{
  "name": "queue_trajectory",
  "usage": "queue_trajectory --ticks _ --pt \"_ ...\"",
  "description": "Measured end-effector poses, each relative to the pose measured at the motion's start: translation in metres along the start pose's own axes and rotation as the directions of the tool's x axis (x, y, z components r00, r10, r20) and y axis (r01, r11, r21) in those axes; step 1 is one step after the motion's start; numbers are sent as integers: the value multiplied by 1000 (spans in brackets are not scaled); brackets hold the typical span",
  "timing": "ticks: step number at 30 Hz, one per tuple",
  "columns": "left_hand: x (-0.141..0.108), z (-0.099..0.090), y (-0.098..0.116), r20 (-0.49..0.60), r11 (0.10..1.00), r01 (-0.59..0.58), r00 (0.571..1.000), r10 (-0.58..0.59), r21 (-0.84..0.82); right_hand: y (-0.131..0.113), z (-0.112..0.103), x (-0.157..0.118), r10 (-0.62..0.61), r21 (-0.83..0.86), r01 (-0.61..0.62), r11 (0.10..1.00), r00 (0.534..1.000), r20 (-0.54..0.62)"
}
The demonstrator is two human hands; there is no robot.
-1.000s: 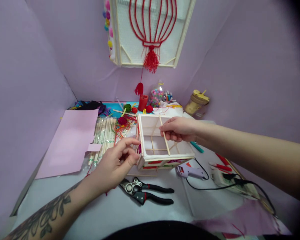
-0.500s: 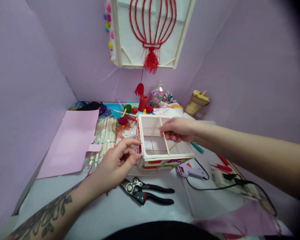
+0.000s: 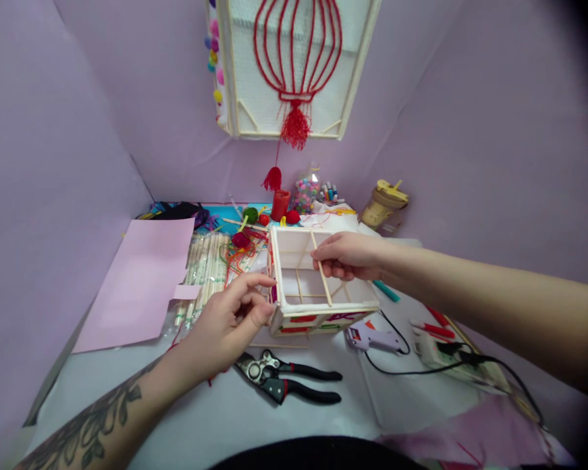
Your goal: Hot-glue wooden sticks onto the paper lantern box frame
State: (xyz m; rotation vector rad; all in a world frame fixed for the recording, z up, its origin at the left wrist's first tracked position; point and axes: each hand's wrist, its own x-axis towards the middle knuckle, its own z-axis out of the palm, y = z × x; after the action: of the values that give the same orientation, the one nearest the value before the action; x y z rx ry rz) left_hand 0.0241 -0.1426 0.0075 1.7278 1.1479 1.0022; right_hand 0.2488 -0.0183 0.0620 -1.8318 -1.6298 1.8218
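1. One box-shaped frame of pale sticks (image 3: 294, 307) stands at the middle of the table, its top open, with red, green and purple shapes on its near face.
2. One thin stick (image 3: 326, 287) runs from far to near across the frame's top; the right hand (image 3: 351, 256) pinches it between thumb and fingers.
3. The left hand (image 3: 235, 313) is at the frame's left side, forefinger and thumb apart; whether it grips the frame cannot be told.
4. Near the frame lies one pair of black-handled cutters (image 3: 298, 390); to the right, one lilac glue gun (image 3: 367, 337) and one teal rod (image 3: 386, 291).
5. To the left are one large pink sheet (image 3: 137, 281) and wrapped sticks (image 3: 206, 261), too crowded to count; their green marks are too small to read.
6. Farther back sit one green ball (image 3: 249, 214), one red cylinder (image 3: 280, 205), one clear bottle of pompoms (image 3: 306, 192) and, at the right, one yellow-lidded cup (image 3: 385, 203), any print on it too small to read.
7. One white panelled lantern (image 3: 245, 72) hangs at the far side, above two red tassels, one large (image 3: 295, 127), one small (image 3: 272, 178).
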Motion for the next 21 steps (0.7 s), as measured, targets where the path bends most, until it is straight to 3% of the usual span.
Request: queue_trajectory --ticks 21 --pt "0 1 1 -3 1000 -18 1000 18 2 0 1 -3 -13 19 13 1000 1000 -11"
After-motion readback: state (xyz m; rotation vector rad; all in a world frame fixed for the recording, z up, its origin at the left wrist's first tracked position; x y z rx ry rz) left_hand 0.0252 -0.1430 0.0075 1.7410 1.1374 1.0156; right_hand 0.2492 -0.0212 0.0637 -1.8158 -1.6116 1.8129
